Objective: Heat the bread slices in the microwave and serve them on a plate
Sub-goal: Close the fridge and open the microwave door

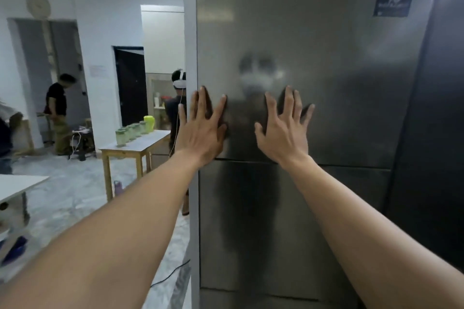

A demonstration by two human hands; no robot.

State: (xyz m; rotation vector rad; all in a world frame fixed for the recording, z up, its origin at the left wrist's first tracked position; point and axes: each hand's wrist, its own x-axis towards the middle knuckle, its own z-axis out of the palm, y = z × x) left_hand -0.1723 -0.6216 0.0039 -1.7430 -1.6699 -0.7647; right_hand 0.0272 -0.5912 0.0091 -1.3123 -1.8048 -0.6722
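Head view. One fridge [326,70], steel, with two doors: the upper door [313,40] and the lower door [288,221] met at a seam level with the wrists, and both appeared closed. No bread, microwave or plate was in view, so the task's things lay somewhere outside the frame, the bread possibly inside the fridge.

Two hands were on the upper door: the left hand [200,130] lay beside its left edge and the right hand [283,133] nearer the middle. Each was spread wide, fingers straight and palm towards the steel, gripping nothing.

Likely faults:
- Flat palms give no purchase, so a push here would probably not open the door, and no handle could be made out.
- The left fingers lay close to the door edge and could be pinched there.
- One cable [170,276] crossed the floor at the fridge foot and could catch a step.

Two people [56,108] stood beyond, one of them just past the fridge's left side, where a turn could bump them. One table [140,144] carried a row of about five jars [125,133], too small to count firmly, and one green pitcher [150,123]. There were three stickers [393,2] on the upper door.
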